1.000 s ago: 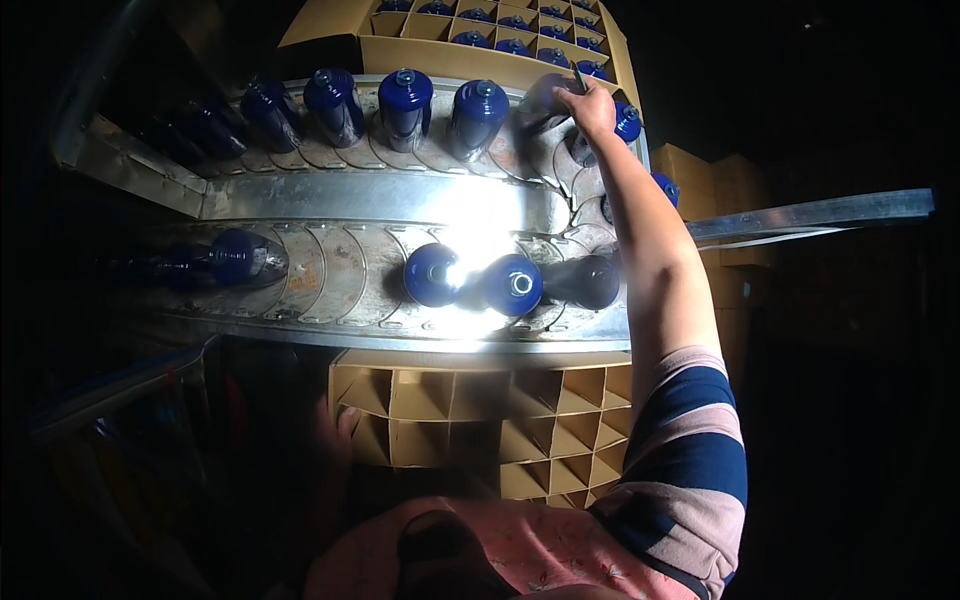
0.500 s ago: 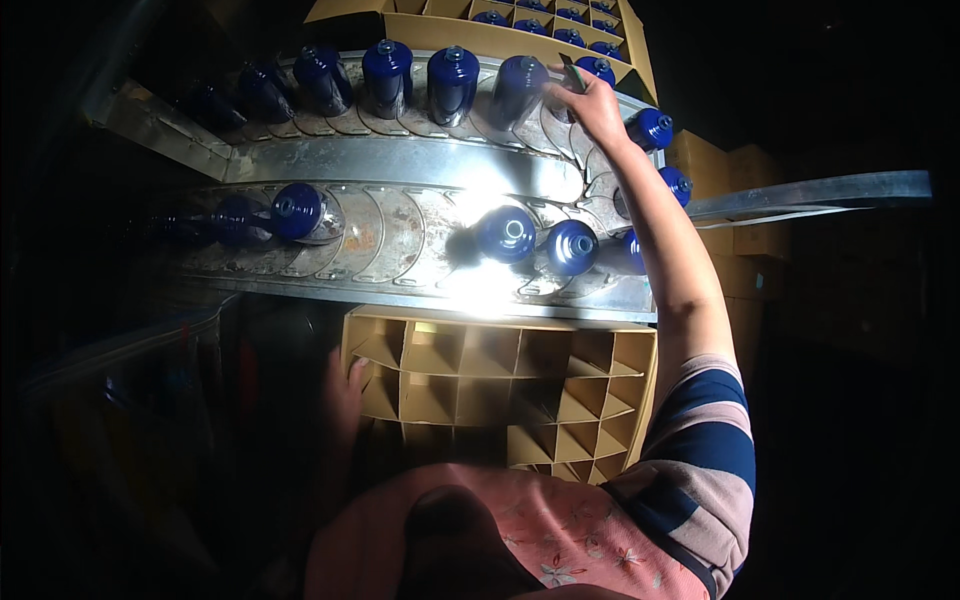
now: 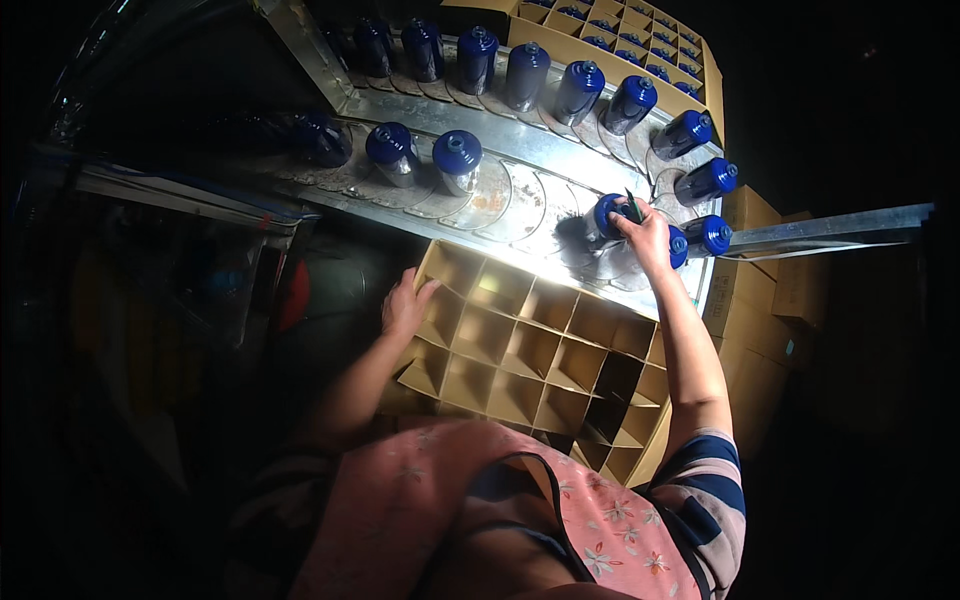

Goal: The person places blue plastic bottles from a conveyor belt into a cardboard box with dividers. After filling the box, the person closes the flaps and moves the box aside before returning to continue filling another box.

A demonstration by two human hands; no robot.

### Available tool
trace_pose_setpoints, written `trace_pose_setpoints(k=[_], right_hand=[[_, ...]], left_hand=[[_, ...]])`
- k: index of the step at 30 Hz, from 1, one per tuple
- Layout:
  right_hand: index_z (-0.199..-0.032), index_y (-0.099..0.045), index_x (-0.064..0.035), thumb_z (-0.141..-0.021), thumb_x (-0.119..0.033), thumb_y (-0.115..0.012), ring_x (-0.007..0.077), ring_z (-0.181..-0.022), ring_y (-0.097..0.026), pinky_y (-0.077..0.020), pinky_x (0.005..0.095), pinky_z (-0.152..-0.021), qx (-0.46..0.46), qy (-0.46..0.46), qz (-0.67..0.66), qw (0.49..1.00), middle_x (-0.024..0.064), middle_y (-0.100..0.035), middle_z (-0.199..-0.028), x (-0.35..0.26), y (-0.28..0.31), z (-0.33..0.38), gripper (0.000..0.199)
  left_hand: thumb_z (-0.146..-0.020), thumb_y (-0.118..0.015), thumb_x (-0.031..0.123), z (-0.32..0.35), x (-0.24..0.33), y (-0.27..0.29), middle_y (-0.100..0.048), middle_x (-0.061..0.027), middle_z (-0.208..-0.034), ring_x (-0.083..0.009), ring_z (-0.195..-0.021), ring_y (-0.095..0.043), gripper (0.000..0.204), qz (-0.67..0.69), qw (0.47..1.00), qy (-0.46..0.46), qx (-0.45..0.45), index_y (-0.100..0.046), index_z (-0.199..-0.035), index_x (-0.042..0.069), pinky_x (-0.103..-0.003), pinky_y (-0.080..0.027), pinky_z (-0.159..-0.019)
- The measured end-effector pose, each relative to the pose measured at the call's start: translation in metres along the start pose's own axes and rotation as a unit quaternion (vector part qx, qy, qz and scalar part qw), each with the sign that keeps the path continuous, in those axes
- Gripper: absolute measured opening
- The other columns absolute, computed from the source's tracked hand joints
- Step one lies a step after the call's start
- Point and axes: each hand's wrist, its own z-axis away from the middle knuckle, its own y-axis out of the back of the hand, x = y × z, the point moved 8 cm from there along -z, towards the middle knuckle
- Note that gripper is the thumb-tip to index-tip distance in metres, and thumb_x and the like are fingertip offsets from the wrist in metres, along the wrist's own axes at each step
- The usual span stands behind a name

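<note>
**Hand on a blue bottle at the bend of the line**

The blue bottle (image 3: 606,216) stands on the metal conveyor (image 3: 520,160), right at the near curve, and the right hand (image 3: 642,232) is closed over its top, fingers wrapped around the cap end. Two more bottles (image 3: 712,234) sit just beside it on the bend. The left hand (image 3: 405,305) lies flat and open on the near-left corner of the cardboard divider box (image 3: 530,350), holding nothing, only steadying it.

To lift well, I'd judge the hold should sit firmly on the neck and rise straight up, clear of its neighbours (they crowd close there), while the other hand keeps the box from sliding.

The conveyor loops away with a row of blue bottles (image 3: 525,72) along its far run and a few on the near run. Beyond it a second divider box (image 3: 640,50) is already filled. The cells before the person are empty, and the room around is dark.
</note>
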Motion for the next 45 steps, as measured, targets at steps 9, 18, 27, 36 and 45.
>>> trace_pose_setpoints(k=[9, 18, 27, 36, 45], right_hand=[[-0.108, -0.068, -0.0045, -0.082, -0.013, -0.075, 0.0050, -0.056, -0.049, -0.0404, 0.0224, -0.052, 0.007, 0.045, -0.083, 0.995, -0.0022, -0.060, -0.069, -0.031, -0.022, -0.002, 0.028], [-0.125, -0.062, -0.0040, -0.089, -0.011, -0.068, 0.0055, -0.054, -0.045, -0.0357, 0.0246, -0.046, 0.228, 0.041, 0.024, 0.973, -0.0018, -0.061, -0.079, 0.110, 0.128, 0.167, 0.037], [-0.122, -0.061, 0.0003, -0.091, -0.016, -0.064, 0.0113, -0.069, -0.055, -0.0437, 0.0267, -0.059, 0.192, -0.427, -0.031, 0.883, 0.0034, -0.067, -0.094, 0.301, 0.134, 0.397, 0.035], [-0.120, -0.060, -0.0004, -0.091, -0.023, -0.065, 0.0150, -0.079, -0.059, -0.0465, 0.0288, -0.068, 0.133, -0.392, -0.105, 0.904, 0.0060, -0.067, -0.099, 0.292, 0.115, 0.426, 0.037], [-0.119, -0.060, -0.0010, -0.090, -0.029, -0.065, 0.0188, -0.089, -0.063, -0.0492, 0.0309, -0.078, 0.074, -0.342, -0.275, 0.895, 0.0086, -0.067, -0.103, 0.290, 0.099, 0.490, 0.040]], left_hand=[[-0.089, -0.062, 0.044, 0.013, 0.020, 0.018, -0.066, -0.0224, -0.104, -0.0416, -0.097, -0.062, 0.050, 0.027, 0.999, 0.021, 0.007, -0.054, -0.120, 0.005, -0.047, -0.050, -0.082], [-0.095, -0.055, 0.048, 0.036, -0.109, -0.009, -0.067, -0.0120, -0.108, -0.0191, -0.099, -0.062, 0.055, 0.267, 0.958, 0.095, -0.054, -0.063, -0.111, -0.005, -0.031, -0.047, -0.088], [-0.090, -0.065, 0.037, 0.198, -0.227, -0.077, -0.066, -0.0124, -0.106, -0.0257, -0.097, -0.062, 0.039, 0.566, 0.745, 0.347, 0.067, -0.066, -0.110, 0.004, -0.039, -0.048, -0.085], [-0.083, -0.060, 0.001, 0.214, -0.132, 0.022, -0.058, -0.0006, -0.078, -0.0102, -0.067, -0.057, 0.008, 0.666, 0.691, 0.143, 0.242, -0.059, -0.085, 0.009, -0.026, -0.045, -0.055], [-0.076, -0.043, -0.014, 0.251, -0.049, -0.030, -0.064, -0.0036, -0.126, -0.0306, -0.130, -0.048, 0.052, 0.051, 0.985, -0.142, 0.080, -0.076, -0.100, 0.018, -0.035, -0.032, -0.114]])
